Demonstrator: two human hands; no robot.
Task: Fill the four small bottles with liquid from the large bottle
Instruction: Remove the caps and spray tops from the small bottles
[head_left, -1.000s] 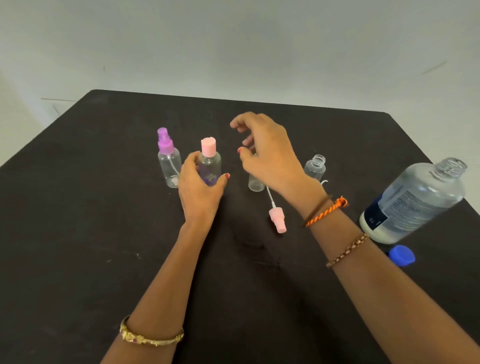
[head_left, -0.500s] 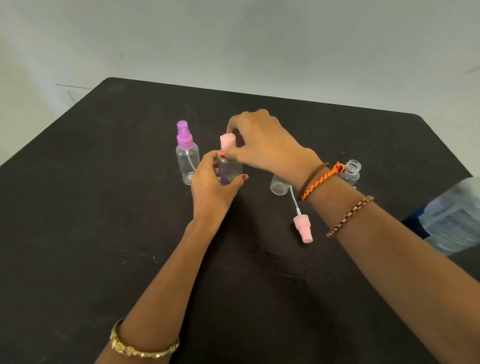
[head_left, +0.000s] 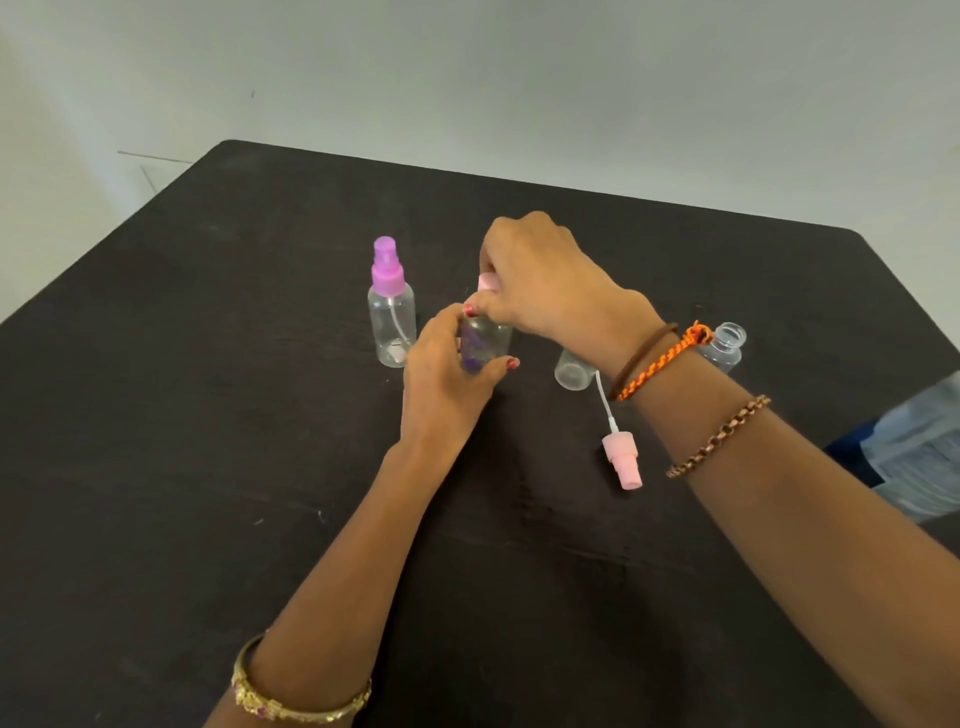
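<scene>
Bare black table (head_left: 182, 467) left of purple-capped bottle (head_left: 391, 322)

Bare room: black table (head_left: 208, 415), blank wall (head_left: 519, 78)

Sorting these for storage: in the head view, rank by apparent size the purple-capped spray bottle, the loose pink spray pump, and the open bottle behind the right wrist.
1. purple-capped spray bottle
2. loose pink spray pump, counting its tube
3. open bottle, partly hidden by the wrist, so unsure

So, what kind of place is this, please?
Probably a plain indoor room, set up for a tabletop task: a dark table, a bare pale wall behind it, and only small bottles like the purple-capped one.
</scene>
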